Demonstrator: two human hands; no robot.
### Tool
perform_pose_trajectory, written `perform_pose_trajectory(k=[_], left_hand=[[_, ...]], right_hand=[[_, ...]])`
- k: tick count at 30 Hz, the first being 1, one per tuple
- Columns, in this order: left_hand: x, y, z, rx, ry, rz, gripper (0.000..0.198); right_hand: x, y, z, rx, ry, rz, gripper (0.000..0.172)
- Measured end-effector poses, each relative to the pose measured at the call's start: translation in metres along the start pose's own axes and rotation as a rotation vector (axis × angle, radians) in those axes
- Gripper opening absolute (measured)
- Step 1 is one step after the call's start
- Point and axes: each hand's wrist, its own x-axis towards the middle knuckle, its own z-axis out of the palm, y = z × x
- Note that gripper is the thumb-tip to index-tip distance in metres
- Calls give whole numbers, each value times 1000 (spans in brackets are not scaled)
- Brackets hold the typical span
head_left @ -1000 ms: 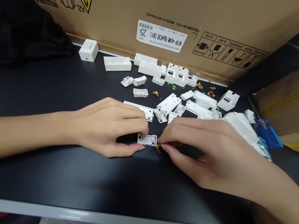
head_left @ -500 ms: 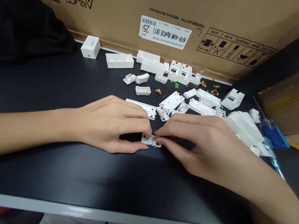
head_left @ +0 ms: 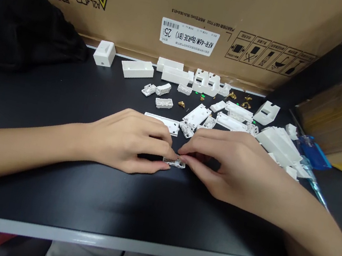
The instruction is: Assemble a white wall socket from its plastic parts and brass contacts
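Observation:
A small white plastic socket-like base point(head_left: 174, 163) lies flat on the black table, near the middle. My left hand point(head_left: 137, 143) reaches in from the left and steadies it, thumb along the near edge and index finger over its top. From the other side my right hand point(head_left: 223, 161) has thumb and index finger pinched at the base's right part. A tiny brass-coloured piece shows at those fingertips, mostly hidden by them. Just beyond my fingers lie a flat white cover point(head_left: 167, 123) and a small white moulded part point(head_left: 186, 129).
White housings point(head_left: 137, 70) and brass pieces point(head_left: 247, 105) are scattered across the back. More white covers point(head_left: 279, 142), a blue item point(head_left: 312, 153) and a clear-handled tool point(head_left: 314, 186) lie right. A large carton point(head_left: 127, 19) stands behind; black cloth point(head_left: 26, 27) lies left.
My left index finger has moved slightly right and down over the white base, covering more of it. The brass piece at my right fingertips now shows less. My right hand has hardly moved.

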Motion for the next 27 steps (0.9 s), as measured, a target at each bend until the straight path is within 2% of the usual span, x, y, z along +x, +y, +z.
perform_pose_trajectory(k=[8, 19, 27], left_hand=[[1, -2, 2, -7, 3, 26, 15], [2, -2, 1, 2, -16, 16, 15], [2, 0, 0, -23, -20, -8, 15]], right_hand=[[2, -3, 2, -1, -21, 85, 20], [0, 1, 3, 23, 31, -15, 17], [1, -2, 0, 15, 41, 38, 17]])
